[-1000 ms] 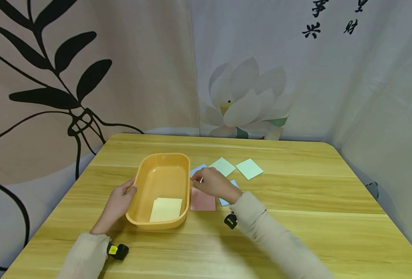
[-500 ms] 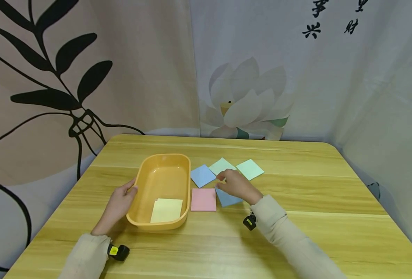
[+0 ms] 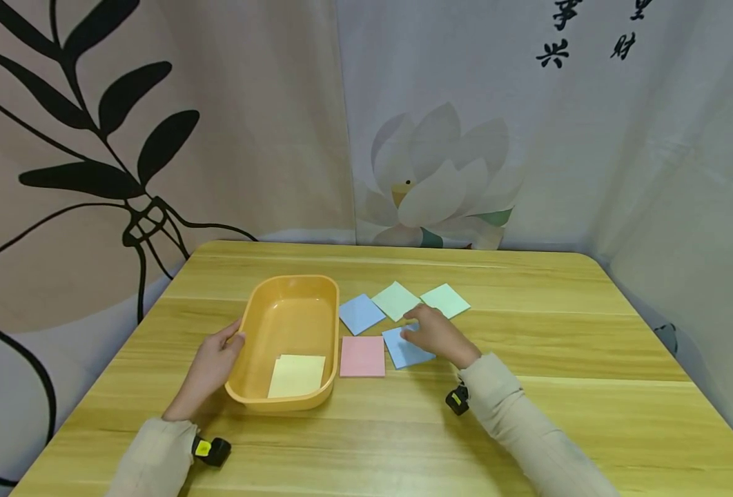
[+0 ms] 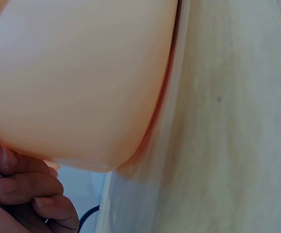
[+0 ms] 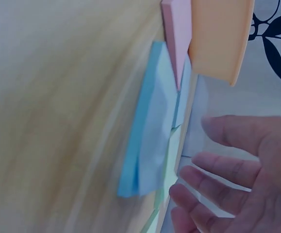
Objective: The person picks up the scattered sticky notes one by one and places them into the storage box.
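Note:
My left hand point(image 3: 210, 366) grips the left rim of an orange plastic tray point(image 3: 288, 314), its fingers curled at the edge in the left wrist view. Inside the tray's near end lie yellow sticky notes point(image 3: 297, 376). My right hand point(image 3: 439, 336) hovers with loosely spread fingers by the nearer blue sticky note pad point(image 3: 404, 352), partly covering it in the head view. The right wrist view shows a gap between those fingers and this blue pad point(image 5: 150, 131); nothing is held. A pink sticky note pad point(image 3: 363, 357) sits between the tray and that blue pad.
Behind the pink pad lies another blue pad point(image 3: 361, 315), beside the tray. Farther back are two pale green pads, a left one point(image 3: 395, 300) and a right one point(image 3: 447, 299). All rest on a wooden table point(image 3: 559, 414) against a printed curtain point(image 3: 453, 172).
My right hand has moved rightward from the tray's right edge over the pads, uncovering the far blue and pink pads, and its fingers have spread. The left hand and tray have stayed put.

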### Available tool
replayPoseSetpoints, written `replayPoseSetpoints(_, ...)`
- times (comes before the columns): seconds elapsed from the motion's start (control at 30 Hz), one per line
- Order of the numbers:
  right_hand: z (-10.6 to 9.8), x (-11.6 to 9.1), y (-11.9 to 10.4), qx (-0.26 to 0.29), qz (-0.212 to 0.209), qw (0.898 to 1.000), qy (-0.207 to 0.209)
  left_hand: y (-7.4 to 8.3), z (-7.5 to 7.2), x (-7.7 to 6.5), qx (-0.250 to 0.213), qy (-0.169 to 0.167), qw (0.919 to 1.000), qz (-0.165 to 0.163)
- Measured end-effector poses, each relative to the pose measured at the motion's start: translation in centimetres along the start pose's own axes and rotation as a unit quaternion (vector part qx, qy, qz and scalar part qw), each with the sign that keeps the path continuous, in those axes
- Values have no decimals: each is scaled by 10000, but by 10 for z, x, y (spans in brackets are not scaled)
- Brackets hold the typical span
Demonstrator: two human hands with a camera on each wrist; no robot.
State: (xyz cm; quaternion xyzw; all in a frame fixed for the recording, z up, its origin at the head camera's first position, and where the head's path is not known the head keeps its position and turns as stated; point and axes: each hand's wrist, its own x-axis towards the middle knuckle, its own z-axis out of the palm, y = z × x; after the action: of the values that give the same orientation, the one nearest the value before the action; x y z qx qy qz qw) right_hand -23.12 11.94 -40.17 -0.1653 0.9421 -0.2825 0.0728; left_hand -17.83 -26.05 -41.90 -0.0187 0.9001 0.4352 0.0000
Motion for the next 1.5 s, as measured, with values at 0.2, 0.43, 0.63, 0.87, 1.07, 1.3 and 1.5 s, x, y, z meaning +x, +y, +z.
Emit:
replayPoseSetpoints(0.2, 3, 0, 9, 77, -26, 10000, -1, 1, 0, -1, -50, 26, 10000, -1)
replayPoseSetpoints(0.43, 5, -3, 15, 194, -135, 9997, -93, 1, 0, -3, -61, -3, 10000, -30)
replayPoseSetpoints(0.63, 9, -2, 19, -26, -222, 9997, -121, 0, 1, -3, -32, -11, 10000, -11)
replayPoseSetpoints(0.87, 10, -1, 20, -262, -343, 9991, -39, 1, 0, -2, 31, -31, 10000, 24)
replayPoseSetpoints(1.07, 8, 0, 17, -303, -251, 9992, -94, 3, 0, -1, 38, -38, 10000, 13)
replayPoseSetpoints(1.3, 9, 3, 17, -734, -614, 9954, -84, 1, -1, -1, 103, -68, 9999, 36)
replayPoseSetpoints(1.5, 8, 4, 14, -810, -532, 9950, -238, 1, -1, 0, 102, -63, 9999, 34)
